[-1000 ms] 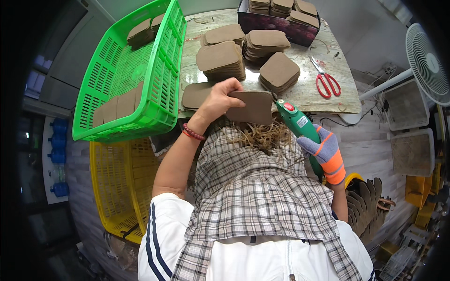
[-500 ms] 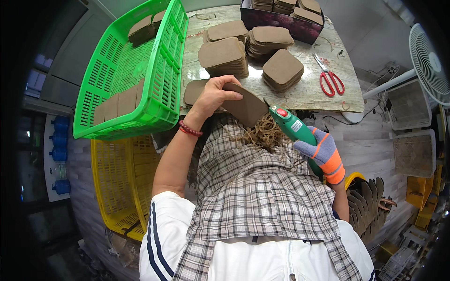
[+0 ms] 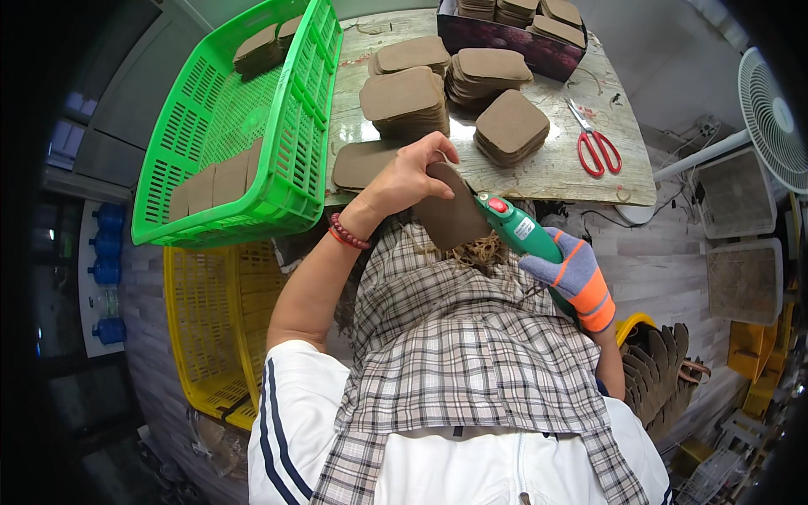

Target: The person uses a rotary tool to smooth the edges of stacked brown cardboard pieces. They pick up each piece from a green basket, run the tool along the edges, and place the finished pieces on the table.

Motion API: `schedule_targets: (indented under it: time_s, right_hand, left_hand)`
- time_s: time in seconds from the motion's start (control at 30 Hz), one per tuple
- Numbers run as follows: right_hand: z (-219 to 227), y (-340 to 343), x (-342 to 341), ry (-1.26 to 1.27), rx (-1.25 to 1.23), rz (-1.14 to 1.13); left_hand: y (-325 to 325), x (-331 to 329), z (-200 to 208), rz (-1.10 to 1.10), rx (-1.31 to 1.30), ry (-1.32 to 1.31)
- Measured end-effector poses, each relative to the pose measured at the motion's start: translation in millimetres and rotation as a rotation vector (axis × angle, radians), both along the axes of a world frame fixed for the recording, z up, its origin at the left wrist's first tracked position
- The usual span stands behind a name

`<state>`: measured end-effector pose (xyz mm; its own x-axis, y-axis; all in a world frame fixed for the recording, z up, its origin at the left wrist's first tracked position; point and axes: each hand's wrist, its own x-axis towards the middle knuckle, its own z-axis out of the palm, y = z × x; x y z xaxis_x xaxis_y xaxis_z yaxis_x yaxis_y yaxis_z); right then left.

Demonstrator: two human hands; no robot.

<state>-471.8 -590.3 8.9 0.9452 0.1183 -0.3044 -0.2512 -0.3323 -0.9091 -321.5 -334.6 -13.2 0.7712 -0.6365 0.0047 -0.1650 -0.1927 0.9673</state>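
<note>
My left hand (image 3: 408, 178) is closed on the upper edge of a flat brown pad (image 3: 453, 215) with rounded corners, thumb on its face. The pad hangs tilted over my lap, past the table's front edge. In my gloved right hand (image 3: 579, 276) is a green electric cutter (image 3: 523, 232) with a red button. Its narrow tip touches or lies just beside the pad's right edge; I cannot tell which. Thin brown trimmings (image 3: 481, 252) lie bunched on my checked apron (image 3: 471, 353) under the pad. Beside my left hand, another brown pad stack (image 3: 362, 164) lies on the table.
Several pad stacks (image 3: 404, 94) and red-handled scissors (image 3: 598, 153) lie on the worn table (image 3: 602, 192). A dark box (image 3: 505, 42) of pads stands behind. Left are a green crate (image 3: 290, 151) holding pads and a yellow crate (image 3: 198, 328); right, a white fan (image 3: 770, 109).
My left hand has shifted slightly right and turned the pad, which now hangs more upright. The cutter has moved slightly left and down, staying at the pad's right edge.
</note>
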Motion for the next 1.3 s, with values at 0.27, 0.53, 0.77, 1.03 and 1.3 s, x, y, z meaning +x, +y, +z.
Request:
schedule_targets:
  time_s: [0.27,0.53,0.77,1.03,1.3]
  right_hand:
    - [-6,4,8,-0.019,0.088,-0.053]
    - [-11,-4,3,-0.016,0.012,-0.073]
    - [-9,1,3,-0.046,0.061,-0.058]
    - [-5,5,4,-0.067,0.053,-0.062]
    - [-7,4,4,-0.079,0.054,-0.052]
  left_hand:
    - [-15,-8,10,-0.066,0.126,-0.092]
    - [10,11,-5,0.107,-0.011,0.196]
    - [15,6,10,0.232,-0.194,0.433]
    - [9,2,3,0.184,-0.203,0.399]
    - [-5,-4,6,0.120,-0.109,0.395]
